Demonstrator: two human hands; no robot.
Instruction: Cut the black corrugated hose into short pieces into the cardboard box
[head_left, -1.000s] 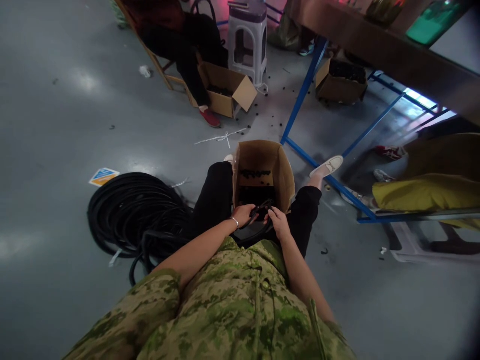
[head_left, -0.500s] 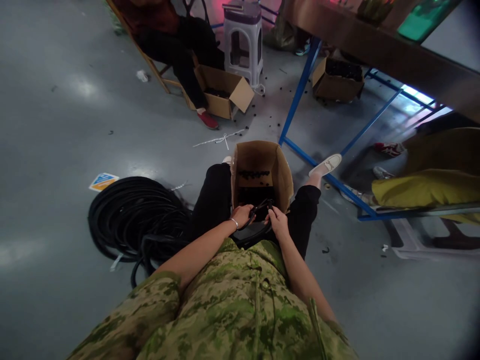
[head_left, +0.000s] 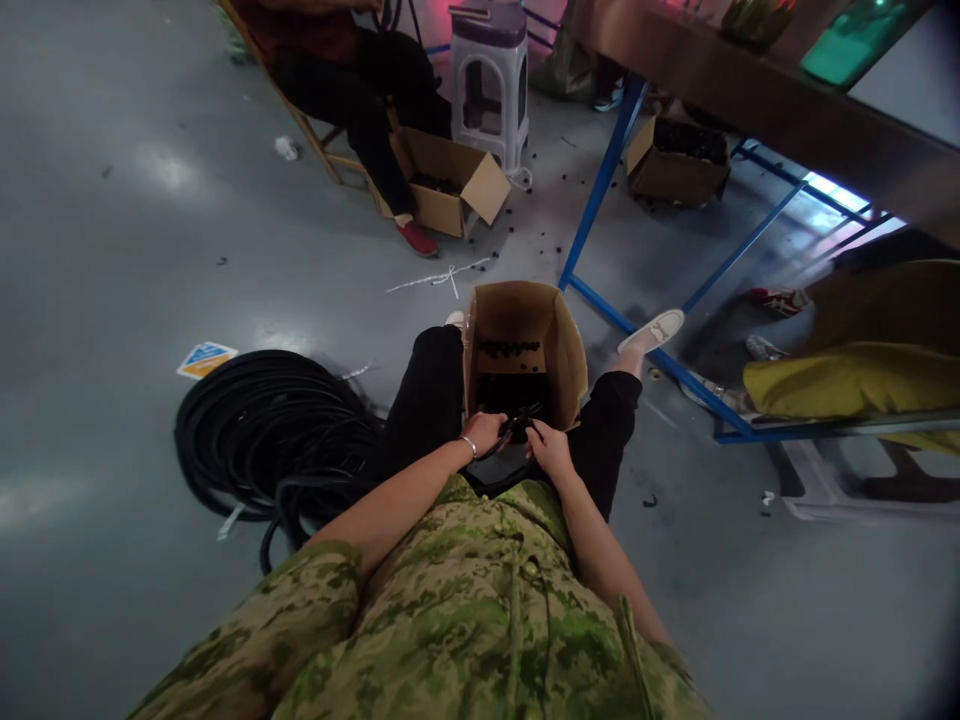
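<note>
I sit with an open cardboard box (head_left: 564,345) between my knees; small black pieces lie inside it. My left hand (head_left: 486,431), with a bracelet at the wrist, is closed on a black hose (head_left: 517,422) at the box's near edge. My right hand (head_left: 550,448) is closed on the same hose, a little to the right. The hose loops down over my lap below the hands. Whether a small piece sits at the hose end is too small to tell.
A large coil of black hose (head_left: 262,430) lies on the grey floor to my left. Another person sits at the back beside an open carton (head_left: 448,182) and a white stool (head_left: 491,85). A blue-framed bench (head_left: 615,160) with another carton (head_left: 679,160) under it stands right.
My right hand has drawn back slightly toward me along the hose. My left hand has stayed in place.
</note>
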